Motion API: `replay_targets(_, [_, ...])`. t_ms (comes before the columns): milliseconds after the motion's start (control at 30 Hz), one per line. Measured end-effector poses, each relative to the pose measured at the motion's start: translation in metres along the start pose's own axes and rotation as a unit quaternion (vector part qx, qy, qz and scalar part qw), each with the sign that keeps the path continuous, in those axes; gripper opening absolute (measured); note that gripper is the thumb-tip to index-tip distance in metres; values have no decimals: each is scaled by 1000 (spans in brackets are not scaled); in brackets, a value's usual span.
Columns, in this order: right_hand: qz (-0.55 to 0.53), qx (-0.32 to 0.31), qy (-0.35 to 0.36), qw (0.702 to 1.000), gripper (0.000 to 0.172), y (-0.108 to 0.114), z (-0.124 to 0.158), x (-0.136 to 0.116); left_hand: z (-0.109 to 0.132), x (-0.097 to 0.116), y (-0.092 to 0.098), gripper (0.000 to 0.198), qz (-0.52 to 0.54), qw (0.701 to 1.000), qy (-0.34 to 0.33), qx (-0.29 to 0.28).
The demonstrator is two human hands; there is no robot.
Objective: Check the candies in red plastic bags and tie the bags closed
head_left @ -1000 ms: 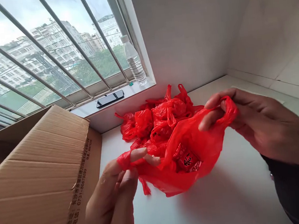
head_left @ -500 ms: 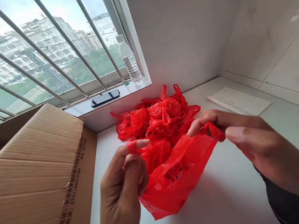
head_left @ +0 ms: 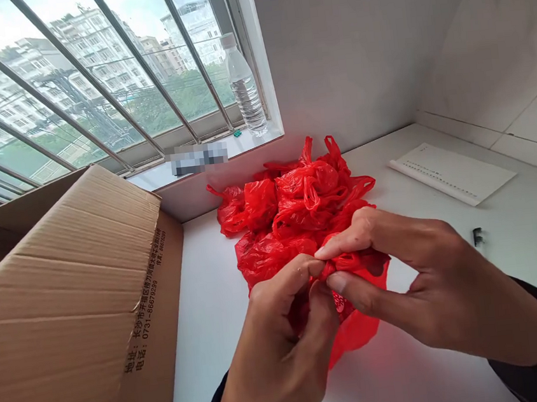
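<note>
Both hands meet at the gathered top of a red plastic bag, which hangs just above the white table. My left hand pinches the twisted handles from the left. From the right, the fingers and thumb of my right hand close on the same red plastic. Part of a printed packet shows inside the bag; the rest is hidden by the fingers. Just behind lies a pile of red plastic bags, several of them with knotted tops.
At the left stands an open cardboard box with printed text. A water bottle and a blurred dark object rest on the windowsill. A white notepad and a small black item lie on the right.
My hands, apart before with a bag handle stretched at each, have come together at the bag's top. The handles are now bunched between the fingers. The view has shifted slightly.
</note>
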State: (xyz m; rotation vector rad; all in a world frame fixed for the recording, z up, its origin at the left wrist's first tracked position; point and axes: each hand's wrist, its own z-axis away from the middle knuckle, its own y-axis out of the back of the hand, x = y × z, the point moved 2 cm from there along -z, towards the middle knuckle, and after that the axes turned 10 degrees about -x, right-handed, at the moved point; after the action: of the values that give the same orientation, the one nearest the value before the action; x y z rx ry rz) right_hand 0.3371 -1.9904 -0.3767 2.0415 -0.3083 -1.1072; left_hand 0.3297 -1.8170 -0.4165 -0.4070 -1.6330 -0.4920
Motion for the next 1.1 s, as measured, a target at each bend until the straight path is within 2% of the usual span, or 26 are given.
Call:
replay_targets(200, [-18, 22, 8, 1000, 10, -3, -3, -3, -1, 3, 2, 26, -23, 1000, 10, -17])
replay_targets(400, [-11, 62, 10, 998, 11, -1, -5, 0, 0, 3, 1, 16, 33, 998, 2, -46])
replay_targets(667, [-38, 65, -10, 997, 14, 0, -4, -1, -3, -1, 0, 17, 41, 998, -11, -54])
replay_targets(767, [-44, 49, -35, 997, 15, 0, -6, 2, -5, -2, -1, 18, 60, 998, 0, -38])
replay_targets(933, [-40, 49, -66, 996, 15, 7, -8, 3, -7, -5, 3, 10, 97, 995, 17, 31])
replay_targets(1033, [-32, 61, -84, 994, 15, 12, -7, 2, -9, -7, 5, 26, 83, 996, 34, 27])
replay_targets(1100, [-27, 76, -86, 993, 11, 16, -4, 2, -12, -8, 5, 18, 67, 997, 33, 20])
